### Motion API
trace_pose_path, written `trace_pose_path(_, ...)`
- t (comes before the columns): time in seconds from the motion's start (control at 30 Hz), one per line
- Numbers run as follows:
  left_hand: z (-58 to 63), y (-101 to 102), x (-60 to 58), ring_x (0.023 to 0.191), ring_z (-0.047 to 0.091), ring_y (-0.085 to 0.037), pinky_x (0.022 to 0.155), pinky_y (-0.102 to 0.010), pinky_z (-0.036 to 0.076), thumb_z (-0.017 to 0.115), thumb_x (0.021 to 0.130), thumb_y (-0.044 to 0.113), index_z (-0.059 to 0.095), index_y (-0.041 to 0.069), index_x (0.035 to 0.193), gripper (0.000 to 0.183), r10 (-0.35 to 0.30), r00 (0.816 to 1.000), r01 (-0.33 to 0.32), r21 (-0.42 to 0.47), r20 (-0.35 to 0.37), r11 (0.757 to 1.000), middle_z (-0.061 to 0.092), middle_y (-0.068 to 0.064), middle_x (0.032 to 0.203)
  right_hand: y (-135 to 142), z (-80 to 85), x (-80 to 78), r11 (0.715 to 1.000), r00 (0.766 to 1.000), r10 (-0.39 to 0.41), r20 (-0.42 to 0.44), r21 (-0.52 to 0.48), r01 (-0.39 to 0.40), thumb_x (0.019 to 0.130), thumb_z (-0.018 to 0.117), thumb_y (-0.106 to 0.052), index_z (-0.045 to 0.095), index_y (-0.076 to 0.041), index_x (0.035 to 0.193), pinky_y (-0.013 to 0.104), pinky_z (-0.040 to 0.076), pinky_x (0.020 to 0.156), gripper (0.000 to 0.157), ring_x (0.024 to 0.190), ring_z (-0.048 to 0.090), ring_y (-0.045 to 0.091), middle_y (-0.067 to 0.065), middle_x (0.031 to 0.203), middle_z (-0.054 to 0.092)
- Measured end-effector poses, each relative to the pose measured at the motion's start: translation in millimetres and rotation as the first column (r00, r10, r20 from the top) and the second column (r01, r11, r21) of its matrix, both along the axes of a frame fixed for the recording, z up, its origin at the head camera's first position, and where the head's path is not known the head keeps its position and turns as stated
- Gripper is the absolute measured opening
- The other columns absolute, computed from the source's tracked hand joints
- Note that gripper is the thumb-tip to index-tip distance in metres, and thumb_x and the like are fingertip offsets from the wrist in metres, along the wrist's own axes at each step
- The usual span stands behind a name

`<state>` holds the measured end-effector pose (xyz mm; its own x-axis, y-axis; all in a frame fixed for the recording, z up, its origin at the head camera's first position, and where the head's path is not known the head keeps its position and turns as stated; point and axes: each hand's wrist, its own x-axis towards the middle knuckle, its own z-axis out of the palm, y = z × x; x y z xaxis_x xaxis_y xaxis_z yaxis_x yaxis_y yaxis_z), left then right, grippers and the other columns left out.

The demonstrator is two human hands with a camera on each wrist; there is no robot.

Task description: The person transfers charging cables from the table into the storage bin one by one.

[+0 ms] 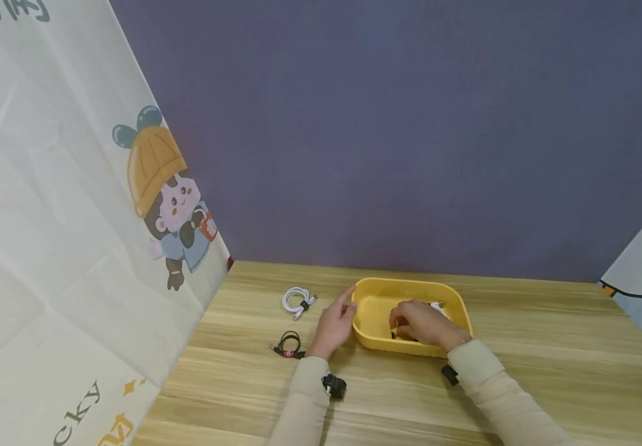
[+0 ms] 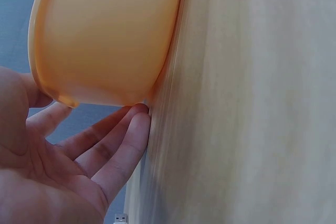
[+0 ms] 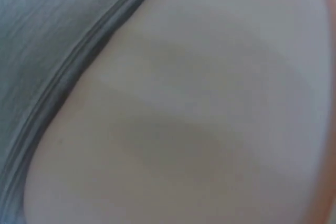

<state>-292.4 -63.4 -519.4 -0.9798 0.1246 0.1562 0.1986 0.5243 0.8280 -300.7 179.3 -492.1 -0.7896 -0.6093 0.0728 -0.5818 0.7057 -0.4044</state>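
A yellow plastic basin [image 1: 371, 310] stands on the wooden table. My left hand [image 1: 334, 325] is at its left end, with the index finger reaching to the rim; in the left wrist view the extended fingers [image 2: 113, 148] touch the outer wall low down by the tabletop. Inside the basin, my right hand [image 1: 423, 322] reaches down with bent fingers. A small black item [image 1: 394, 335] shows at its fingertips, mostly hidden, and I cannot tell whether they grip it. Behind that hand a white item with a plug end [image 1: 438, 305] lies in the basin. Blurred skin fills the right wrist view.
To the left of the basin lie a coiled white USB cable [image 1: 296, 301] with a black strap and, nearer, a coiled black cable [image 1: 290, 344] with a red tie. A grey-purple panel [image 1: 410, 155] rises behind the table [image 1: 549, 347]. A printed white sheet [image 1: 64, 204] hangs at left.
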Motion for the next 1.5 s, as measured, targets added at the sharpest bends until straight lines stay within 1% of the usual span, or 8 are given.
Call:
trace_pose_path(0.33,1.5,1,-0.1,0.08,0.063,-0.01,0.07,-0.029,0.051,0.047,0.109,0.027,0.046,0.028,0.155,0.046,0.0,1.0,0.0,0.003,0.015,1.0,0.075,-0.01,0.112,11,4.4,12.4,0.985,0.987,-0.118,-0.106,-0.135,0.103,0.095,0.072,-0.009,0.075,-0.01,0.099,0.029,0.054,0.071,0.006,0.079,0.061,0.004,-0.007,0.089,0.07)
trace_pose_path(0.5,2.9,0,2.2,0.08,0.063,-0.011,0.07,-0.03,0.05,0.047,0.109,0.027,0.045,0.028,0.156,0.047,-0.001,1.0,0.0,0.005,0.023,1.0,0.075,-0.011,0.112,27,3.9,21.8,0.952,0.964,-0.232,-0.128,-0.233,0.198,0.097,0.069,-0.011,0.075,-0.012,0.101,0.027,0.052,0.068,0.007,0.076,0.059,0.003,-0.007,0.09,0.069)
trace_pose_path(0.6,2.8,0,2.6,0.082,0.064,-0.011,0.072,-0.031,0.051,0.047,0.109,0.028,0.045,0.028,0.156,0.046,-0.001,1.0,0.001,0.006,0.024,1.0,0.075,-0.011,0.114,41,3.4,26.6,0.916,0.931,-0.325,-0.166,-0.299,0.266,0.098,0.069,-0.011,0.074,-0.012,0.103,0.026,0.05,0.065,0.007,0.075,0.057,0.003,-0.006,0.091,0.068)
trace_pose_path(0.73,2.2,1,2.3,0.083,0.065,-0.012,0.073,-0.031,0.052,0.047,0.109,0.027,0.045,0.028,0.156,0.046,0.0,1.0,0.0,0.006,0.021,1.0,0.075,-0.011,0.115,59,1.5,30.4,0.843,0.858,-0.464,-0.219,-0.407,0.351,0.098,0.069,-0.01,0.074,-0.009,0.103,0.025,0.046,0.063,0.008,0.073,0.054,0.007,-0.001,0.087,0.066)
trace_pose_path(0.83,1.2,1,2.0,0.084,0.065,-0.011,0.074,-0.031,0.052,0.047,0.109,0.028,0.045,0.028,0.156,0.047,0.0,1.0,0.0,0.007,0.016,1.0,0.075,-0.011,0.115,71,-0.2,32.7,0.778,0.806,-0.558,-0.197,-0.463,0.425,0.098,0.068,-0.011,0.074,-0.006,0.105,0.025,0.042,0.061,0.01,0.071,0.05,0.008,0.003,0.086,0.063)
trace_pose_path(0.93,0.5,1,2.1,0.082,0.064,-0.011,0.072,-0.03,0.052,0.047,0.109,0.027,0.045,0.027,0.156,0.047,-0.005,1.0,0.004,0.015,0.016,1.0,0.075,-0.012,0.115,80,-2.4,34.7,0.734,0.783,-0.606,-0.142,-0.481,0.481,0.099,0.067,-0.014,0.072,-0.003,0.108,0.023,0.04,0.06,0.015,0.071,0.048,0.008,0.007,0.089,0.061)
trace_pose_path(1.03,0.2,1,2.4,0.081,0.063,-0.011,0.07,-0.03,0.051,0.047,0.109,0.028,0.044,0.027,0.156,0.047,-0.009,1.0,0.009,0.022,0.018,1.0,0.075,-0.013,0.116,87,-4.5,35.2,0.719,0.788,-0.61,-0.089,-0.48,0.503,0.101,0.065,-0.016,0.069,0.001,0.113,0.023,0.042,0.06,0.021,0.073,0.049,0.008,0.009,0.092,0.063)
trace_pose_path(1.5,0.2,0,2.2,0.081,0.063,-0.01,0.072,-0.03,0.051,0.047,0.109,0.028,0.045,0.028,0.156,0.046,-0.003,1.0,0.003,0.004,0.013,1.0,0.076,-0.01,0.115,111,-25.9,29.1,0.733,0.846,-0.531,0.04,-0.479,0.483,0.106,0.058,-0.024,0.064,0.001,0.125,0.02,0.046,0.068,0.031,0.081,0.053,-0.002,0.015,0.103,0.07)
